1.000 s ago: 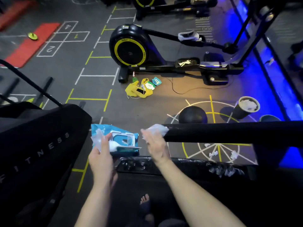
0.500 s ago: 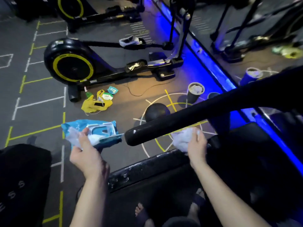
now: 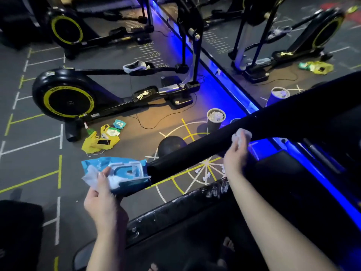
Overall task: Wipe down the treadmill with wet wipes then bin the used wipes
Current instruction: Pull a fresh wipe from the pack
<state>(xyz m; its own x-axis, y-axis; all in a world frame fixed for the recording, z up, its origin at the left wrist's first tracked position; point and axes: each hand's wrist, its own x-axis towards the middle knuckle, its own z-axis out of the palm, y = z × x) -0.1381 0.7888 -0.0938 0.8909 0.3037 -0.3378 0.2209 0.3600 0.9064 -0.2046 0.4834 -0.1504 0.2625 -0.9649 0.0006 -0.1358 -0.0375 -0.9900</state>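
One crumpled wet wipe point(image 3: 242, 134) is pressed against the treadmill's black handrail point(image 3: 187, 153), bunched in the curled fingers of your right hand point(image 3: 234, 155). Your left hand point(image 3: 99, 200) grips the open wipe pack point(image 3: 129, 171), thumb across a loose sheet. Tilt that pack and sheets may spill; the bin point(image 3: 213, 126) stands well apart on the floor.

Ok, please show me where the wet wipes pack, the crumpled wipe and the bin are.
wet wipes pack point(image 3: 127, 170): head view, on its plastic lid.
crumpled wipe point(image 3: 242, 134): head view, on the middle of the white wad.
bin point(image 3: 213, 127): head view, on its dark side wall.
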